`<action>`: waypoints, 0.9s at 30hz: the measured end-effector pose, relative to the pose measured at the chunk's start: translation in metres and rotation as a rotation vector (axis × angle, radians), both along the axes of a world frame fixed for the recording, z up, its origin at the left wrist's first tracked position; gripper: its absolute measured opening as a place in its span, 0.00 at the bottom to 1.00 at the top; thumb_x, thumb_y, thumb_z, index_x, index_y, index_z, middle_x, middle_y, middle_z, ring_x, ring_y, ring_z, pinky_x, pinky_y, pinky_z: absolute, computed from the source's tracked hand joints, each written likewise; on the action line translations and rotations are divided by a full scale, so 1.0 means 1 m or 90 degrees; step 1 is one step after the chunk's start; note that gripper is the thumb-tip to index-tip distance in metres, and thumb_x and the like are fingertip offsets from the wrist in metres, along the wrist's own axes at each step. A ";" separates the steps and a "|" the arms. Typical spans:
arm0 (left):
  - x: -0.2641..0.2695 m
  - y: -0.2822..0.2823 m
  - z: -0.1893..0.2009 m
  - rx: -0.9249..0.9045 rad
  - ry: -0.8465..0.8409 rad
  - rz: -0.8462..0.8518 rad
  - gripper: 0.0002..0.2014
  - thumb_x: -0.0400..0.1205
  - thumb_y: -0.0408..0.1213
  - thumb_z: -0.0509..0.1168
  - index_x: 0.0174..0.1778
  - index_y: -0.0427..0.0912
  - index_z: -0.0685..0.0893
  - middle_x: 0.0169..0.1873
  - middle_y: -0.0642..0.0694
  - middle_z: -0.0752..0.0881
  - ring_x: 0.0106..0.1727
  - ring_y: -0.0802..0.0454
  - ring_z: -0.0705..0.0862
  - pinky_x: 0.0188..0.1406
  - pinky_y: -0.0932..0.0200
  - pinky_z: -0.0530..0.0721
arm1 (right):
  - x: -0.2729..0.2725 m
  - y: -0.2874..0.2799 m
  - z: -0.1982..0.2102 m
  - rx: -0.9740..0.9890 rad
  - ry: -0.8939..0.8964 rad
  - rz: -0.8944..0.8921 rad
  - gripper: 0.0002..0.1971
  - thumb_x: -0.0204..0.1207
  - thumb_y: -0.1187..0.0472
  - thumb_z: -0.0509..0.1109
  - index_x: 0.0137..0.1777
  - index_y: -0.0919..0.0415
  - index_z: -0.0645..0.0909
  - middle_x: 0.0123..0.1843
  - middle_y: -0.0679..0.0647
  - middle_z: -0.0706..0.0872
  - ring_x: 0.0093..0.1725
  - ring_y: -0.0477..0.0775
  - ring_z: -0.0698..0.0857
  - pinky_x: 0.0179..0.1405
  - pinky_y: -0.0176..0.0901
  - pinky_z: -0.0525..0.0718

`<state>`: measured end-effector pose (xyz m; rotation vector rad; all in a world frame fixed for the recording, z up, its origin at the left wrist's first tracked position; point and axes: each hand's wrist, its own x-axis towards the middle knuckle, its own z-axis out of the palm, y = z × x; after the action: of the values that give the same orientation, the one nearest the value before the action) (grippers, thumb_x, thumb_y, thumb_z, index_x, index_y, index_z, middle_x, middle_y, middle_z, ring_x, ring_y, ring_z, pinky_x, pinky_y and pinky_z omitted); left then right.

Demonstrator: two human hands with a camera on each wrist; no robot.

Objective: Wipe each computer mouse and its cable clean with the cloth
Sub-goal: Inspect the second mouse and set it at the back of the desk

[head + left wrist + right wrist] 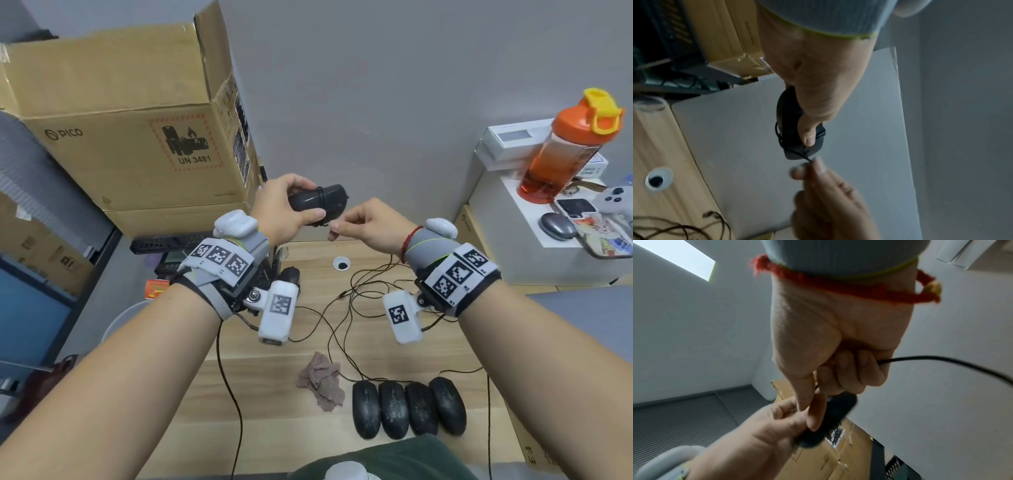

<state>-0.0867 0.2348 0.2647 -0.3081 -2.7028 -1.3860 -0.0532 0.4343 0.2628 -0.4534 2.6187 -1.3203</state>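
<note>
A grey wall (394,102) and a big cardboard box (120,137) stand behind the wooden desk (274,404) over which both hands are raised. Below the right forearm four black mice (409,407) lie side by side, their loose cables (346,301) spread under the two wrists; whether these are already wiped cannot be told from their look. The cloth (322,380) lies crumpled just left of that row, in neither hand. The left hand (284,209) grips a fifth mouse (318,204) with cable wound round its body. Just right of it, the right hand (366,222) pinches that mouse's cable (797,153) between thumb and forefinger, probably unwinding it. Wiping of this one has not begun.
</note>
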 end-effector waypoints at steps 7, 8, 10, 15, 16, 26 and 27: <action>0.008 0.000 -0.007 -0.113 -0.079 -0.123 0.23 0.69 0.39 0.86 0.55 0.55 0.85 0.48 0.54 0.90 0.51 0.55 0.89 0.63 0.56 0.86 | -0.012 0.010 0.028 -0.043 0.055 -0.021 0.14 0.82 0.56 0.70 0.43 0.65 0.89 0.17 0.37 0.75 0.21 0.37 0.73 0.25 0.25 0.66; 0.010 0.001 -0.006 -0.103 -0.091 -0.150 0.23 0.69 0.38 0.86 0.55 0.54 0.85 0.48 0.55 0.90 0.51 0.57 0.90 0.63 0.56 0.87 | -0.015 0.012 0.026 -0.039 0.057 -0.031 0.13 0.82 0.55 0.71 0.42 0.62 0.89 0.18 0.36 0.76 0.23 0.36 0.74 0.27 0.24 0.67; 0.012 0.004 -0.002 -0.066 -0.109 -0.200 0.23 0.70 0.35 0.85 0.57 0.51 0.85 0.47 0.55 0.90 0.50 0.59 0.90 0.61 0.60 0.87 | -0.021 0.016 0.022 -0.036 0.059 -0.053 0.11 0.81 0.53 0.71 0.39 0.56 0.88 0.23 0.36 0.82 0.28 0.31 0.78 0.32 0.22 0.70; 0.018 0.004 0.008 0.102 -0.154 -0.250 0.20 0.72 0.28 0.82 0.56 0.47 0.86 0.54 0.45 0.91 0.56 0.55 0.91 0.62 0.59 0.87 | -0.027 0.027 0.006 -0.081 0.022 -0.087 0.12 0.81 0.51 0.71 0.41 0.57 0.87 0.28 0.42 0.84 0.28 0.38 0.78 0.30 0.28 0.73; 0.020 0.003 0.010 0.138 -0.162 -0.252 0.20 0.72 0.27 0.81 0.56 0.46 0.86 0.55 0.44 0.91 0.58 0.52 0.91 0.62 0.56 0.88 | -0.027 0.029 0.002 -0.093 0.005 -0.090 0.11 0.81 0.51 0.71 0.40 0.55 0.87 0.30 0.49 0.83 0.30 0.45 0.77 0.29 0.35 0.73; 0.014 0.009 0.012 0.309 -0.093 -0.099 0.18 0.74 0.28 0.81 0.55 0.47 0.86 0.54 0.46 0.91 0.57 0.52 0.89 0.63 0.56 0.86 | 0.000 0.009 -0.020 -0.063 -0.060 -0.049 0.16 0.85 0.49 0.63 0.48 0.53 0.91 0.25 0.44 0.69 0.24 0.43 0.68 0.25 0.30 0.69; 0.013 0.009 0.011 0.294 -0.076 -0.073 0.18 0.74 0.27 0.81 0.56 0.45 0.86 0.54 0.46 0.90 0.57 0.53 0.89 0.63 0.58 0.86 | 0.002 0.005 -0.018 -0.037 -0.043 -0.035 0.15 0.86 0.50 0.63 0.50 0.53 0.91 0.22 0.42 0.71 0.22 0.40 0.70 0.26 0.26 0.68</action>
<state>-0.0741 0.2440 0.2754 -0.3508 -2.3775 -2.0605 -0.0517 0.4394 0.2445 -0.3404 2.5609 -1.4076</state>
